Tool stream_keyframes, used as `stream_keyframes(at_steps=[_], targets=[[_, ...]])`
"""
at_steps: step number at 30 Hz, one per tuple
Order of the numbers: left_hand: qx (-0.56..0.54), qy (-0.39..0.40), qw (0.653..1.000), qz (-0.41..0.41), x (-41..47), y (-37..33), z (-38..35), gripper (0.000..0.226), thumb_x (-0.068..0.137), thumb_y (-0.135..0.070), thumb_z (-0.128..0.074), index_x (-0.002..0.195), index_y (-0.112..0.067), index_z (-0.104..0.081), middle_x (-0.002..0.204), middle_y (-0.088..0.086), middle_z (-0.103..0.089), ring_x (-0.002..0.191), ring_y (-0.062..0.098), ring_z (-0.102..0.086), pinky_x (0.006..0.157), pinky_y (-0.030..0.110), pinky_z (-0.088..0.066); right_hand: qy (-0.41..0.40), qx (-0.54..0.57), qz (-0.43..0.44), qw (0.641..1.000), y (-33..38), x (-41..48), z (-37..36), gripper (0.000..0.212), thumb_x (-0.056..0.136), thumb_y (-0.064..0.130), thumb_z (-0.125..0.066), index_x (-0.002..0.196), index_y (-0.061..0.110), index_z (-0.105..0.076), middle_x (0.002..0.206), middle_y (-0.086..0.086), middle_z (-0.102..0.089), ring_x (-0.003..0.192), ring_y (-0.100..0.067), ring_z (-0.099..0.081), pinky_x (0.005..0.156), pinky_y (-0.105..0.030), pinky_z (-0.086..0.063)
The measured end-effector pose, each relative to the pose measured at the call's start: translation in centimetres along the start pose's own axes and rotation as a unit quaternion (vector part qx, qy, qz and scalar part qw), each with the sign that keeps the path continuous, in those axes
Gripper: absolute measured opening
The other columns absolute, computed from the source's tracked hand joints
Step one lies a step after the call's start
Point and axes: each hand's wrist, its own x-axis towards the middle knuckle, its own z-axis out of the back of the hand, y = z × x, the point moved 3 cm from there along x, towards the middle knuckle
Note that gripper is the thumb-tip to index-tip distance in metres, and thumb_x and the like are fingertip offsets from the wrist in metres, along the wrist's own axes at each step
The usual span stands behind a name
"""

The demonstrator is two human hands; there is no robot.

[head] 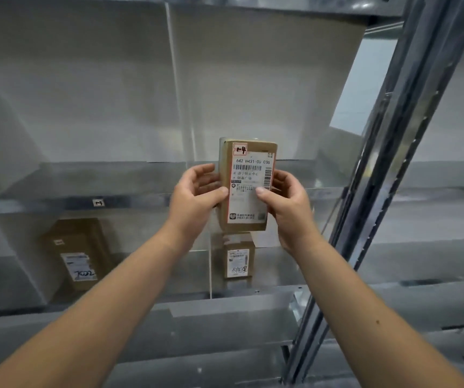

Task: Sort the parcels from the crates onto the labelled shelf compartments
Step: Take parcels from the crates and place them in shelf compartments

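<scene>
I hold a small brown cardboard parcel (246, 186) upright in front of a metal shelf (130, 204). Its white shipping label faces me, and a handwritten tag at its top reads "1-4". My left hand (197, 194) grips its left side, thumb on the label. On the right side my right hand (286, 203) grips it the same way. The parcel is level with the upper compartment right of the clear divider (176, 88). A small label tag (98, 203) sits on the shelf's front edge to the left.
On the shelf below lie two brown parcels: a larger one (78, 253) in the left compartment and a small one (237, 260) in the right, directly under the held parcel. A slanted metal upright (387, 152) borders the shelf on the right.
</scene>
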Motion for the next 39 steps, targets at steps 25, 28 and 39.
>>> stream_keyframes(at_steps=[25, 28, 39], targets=[[0.204, -0.044, 0.974, -0.087, 8.0, 3.6, -0.4, 0.046, 0.098, -0.005, -0.066, 0.138, -0.028, -0.063, 0.126, -0.017, -0.071, 0.121, 0.002, -0.065, 0.098, 0.038, -0.061, -0.012, -0.083, 0.055, 0.995, -3.3, 10.7, -1.3, 0.034, 0.079, -0.001, -0.085, 0.101, 0.020, -0.071, 0.104, 0.003, -0.079, 0.101, -0.012, -0.075, 0.081, -0.038, -0.065], [0.221, -0.059, 0.970, -0.079, 8.9, 4.1, -1.0, 0.046, 0.098, -0.008, -0.066, 0.140, -0.027, -0.060, 0.131, -0.013, -0.069, 0.126, 0.005, -0.063, 0.101, 0.038, -0.059, -0.003, -0.083, 0.047, 0.995, -3.8, 12.0, -1.3, 0.030, 0.083, -0.002, -0.082, 0.098, 0.021, -0.071, 0.105, 0.000, -0.079, 0.101, -0.017, -0.076, 0.083, -0.045, -0.065], [0.290, -0.101, 0.949, -0.066, 12.8, 4.9, -2.2, 0.042, 0.101, -0.002, -0.055, 0.141, -0.016, -0.052, 0.134, -0.002, -0.065, 0.125, 0.015, -0.061, 0.086, 0.015, -0.051, -0.019, -0.144, 0.084, 0.986, -5.7, 15.7, -2.7, 0.029, 0.087, 0.007, -0.081, 0.095, 0.028, -0.064, 0.105, 0.014, -0.074, 0.102, -0.005, -0.072, 0.085, -0.036, -0.065]])
